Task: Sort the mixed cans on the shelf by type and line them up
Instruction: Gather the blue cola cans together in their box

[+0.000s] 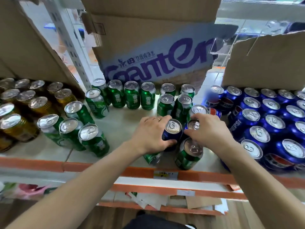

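Blue can (171,131) gripped by left hand (151,135), second blue can (192,125) by right hand (210,130), near the shelf's (118,129) front edge, where a hasty lift risks toppling the adjacent green can (189,154).

A: What is worn on the left hand (151,133)?
B: A thin gold-toned ring (158,119); both forearms (92,176) are bare.
A: And lower down?
B: A dark garment (156,223) at the bottom edge.

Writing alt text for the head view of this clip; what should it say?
The left hand grips a blue can and the right hand grips a second blue can beside it, amid green cans. Gold cans stand at left, more blue cans at right.
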`<state>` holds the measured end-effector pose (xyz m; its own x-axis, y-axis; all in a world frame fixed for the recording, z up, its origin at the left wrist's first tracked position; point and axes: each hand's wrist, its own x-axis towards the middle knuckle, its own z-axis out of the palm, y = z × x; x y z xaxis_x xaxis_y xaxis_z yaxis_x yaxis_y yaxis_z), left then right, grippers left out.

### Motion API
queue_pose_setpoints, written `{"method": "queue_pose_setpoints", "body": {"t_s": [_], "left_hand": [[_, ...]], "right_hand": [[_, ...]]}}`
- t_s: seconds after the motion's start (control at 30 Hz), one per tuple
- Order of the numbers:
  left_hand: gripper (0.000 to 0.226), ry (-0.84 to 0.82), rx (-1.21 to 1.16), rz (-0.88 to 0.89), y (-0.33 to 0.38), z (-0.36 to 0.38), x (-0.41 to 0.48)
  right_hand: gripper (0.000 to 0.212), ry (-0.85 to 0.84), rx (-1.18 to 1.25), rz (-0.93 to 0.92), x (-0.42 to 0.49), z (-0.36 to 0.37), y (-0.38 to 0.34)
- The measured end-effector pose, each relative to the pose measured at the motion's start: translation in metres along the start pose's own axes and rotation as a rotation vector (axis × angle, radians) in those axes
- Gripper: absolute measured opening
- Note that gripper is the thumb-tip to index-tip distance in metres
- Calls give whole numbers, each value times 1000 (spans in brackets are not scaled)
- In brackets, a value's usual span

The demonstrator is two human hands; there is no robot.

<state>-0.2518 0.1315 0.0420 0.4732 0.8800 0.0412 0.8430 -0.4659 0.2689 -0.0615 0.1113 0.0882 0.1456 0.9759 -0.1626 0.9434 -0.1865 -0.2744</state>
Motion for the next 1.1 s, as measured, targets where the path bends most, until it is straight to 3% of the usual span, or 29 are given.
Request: {"method": "queue_pose_setpoints", "body": {"t_s": [0.17,0.4,0.5,0.63,0.83,1.1], "left_hand": [[75,3,-194,-105,8,5,7],[67,148,-476,-199,8,-9,14],[66,174,-573,-159,11,-29,23],[64,222,-617,-75,19,-53,40],[62,212,-732,74,43,-65,65],[54,108,-800,242,105,-61,91]], "right_hand": [[30,-69,0,-15,6,-4,-4],[51,-64,299,-58,7,-31,29],[55,-50,540,0,7,-53,43],[45,-7,696,32,-3,-81,51],[32,163,801,107,-33,-104,69],[37,353,845,350,-79,-119,114]]}}
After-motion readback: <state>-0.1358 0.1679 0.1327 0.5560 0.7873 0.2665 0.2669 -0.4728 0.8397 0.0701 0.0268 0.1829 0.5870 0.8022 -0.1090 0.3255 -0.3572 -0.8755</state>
